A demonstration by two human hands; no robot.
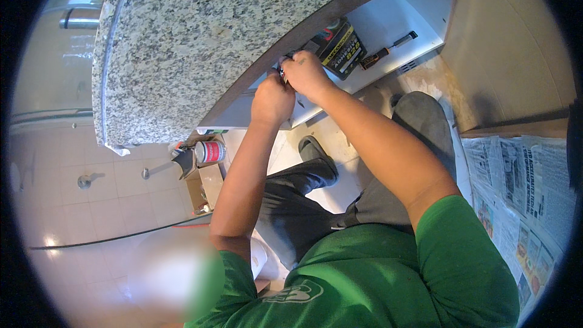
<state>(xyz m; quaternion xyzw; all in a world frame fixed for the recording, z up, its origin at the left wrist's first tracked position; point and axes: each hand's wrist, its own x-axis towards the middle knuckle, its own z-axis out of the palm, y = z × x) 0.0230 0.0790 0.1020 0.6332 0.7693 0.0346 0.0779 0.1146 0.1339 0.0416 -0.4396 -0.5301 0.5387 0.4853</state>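
Note:
Both hands meet just below the edge of the speckled granite countertop (200, 30), in front of a white cabinet compartment. My left hand (272, 101) is closed, its fingers curled against those of my right. Closed too, my right hand (305, 75) pinches at the same spot. Between them shows a small dark and shiny thing, too hidden to name. Beside my right hand a black box with yellow print (341, 50) leans inside the cabinet. Farther right on the cabinet floor lies an orange and black tool (375, 59) next to a dark-handled piece (405, 39).
A can with a red label (210, 152) stands by a cardboard box (212, 183) at the left. Newspaper sheets (516, 176) cover a surface at the right. A glass panel's dark edge (133, 235) crosses the lower left. My legs straddle the tiled floor.

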